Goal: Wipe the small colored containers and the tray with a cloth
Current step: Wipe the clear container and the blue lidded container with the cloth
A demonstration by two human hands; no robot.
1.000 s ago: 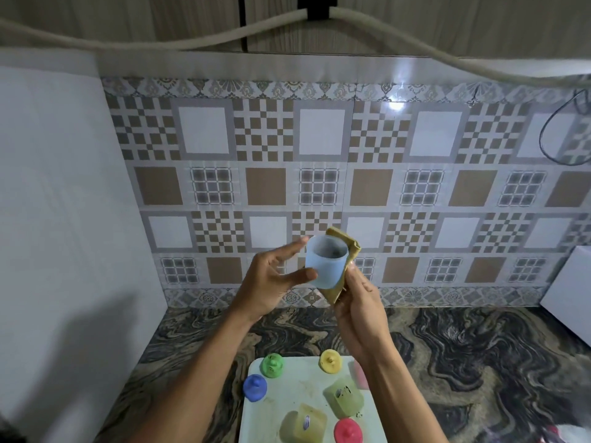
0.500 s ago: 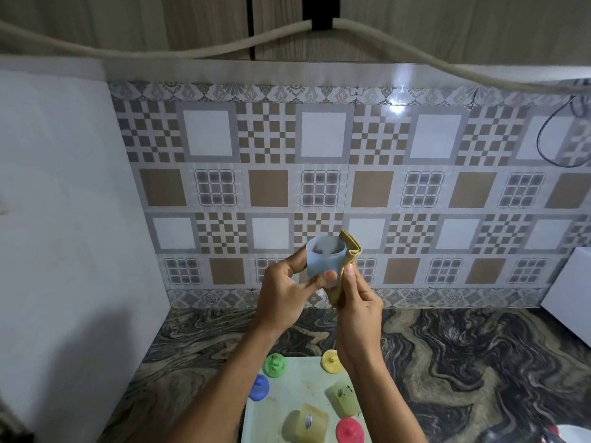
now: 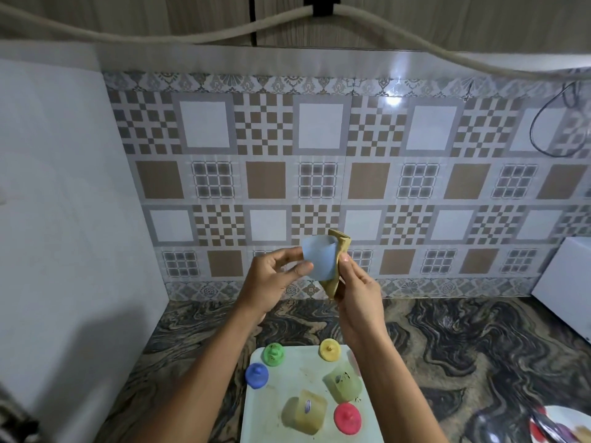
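My left hand [image 3: 275, 279] holds a small pale blue container [image 3: 319, 261] up in front of the tiled wall, thumb and fingers on its side. My right hand [image 3: 358, 292] grips a folded yellow-brown cloth [image 3: 335, 266] pressed against the container's right side. Below, a white tray [image 3: 287, 385] lies on the marble counter. On it lie a green lid [image 3: 273, 354], a blue lid [image 3: 256, 375], a yellow lid [image 3: 329, 349], a red lid [image 3: 347, 417], a yellowish container [image 3: 308, 410] and a greenish container [image 3: 343, 382], both on their sides.
A white panel [image 3: 64, 219] closes off the left side. A white appliance [image 3: 566, 282] stands at the right edge, and a plate [image 3: 563, 423] with dark items sits at the bottom right corner. A rope [image 3: 192, 36] hangs across the top.
The container has turned in my left hand, so its opening no longer faces me and its side shows. Both hands stay raised together with the cloth against it.
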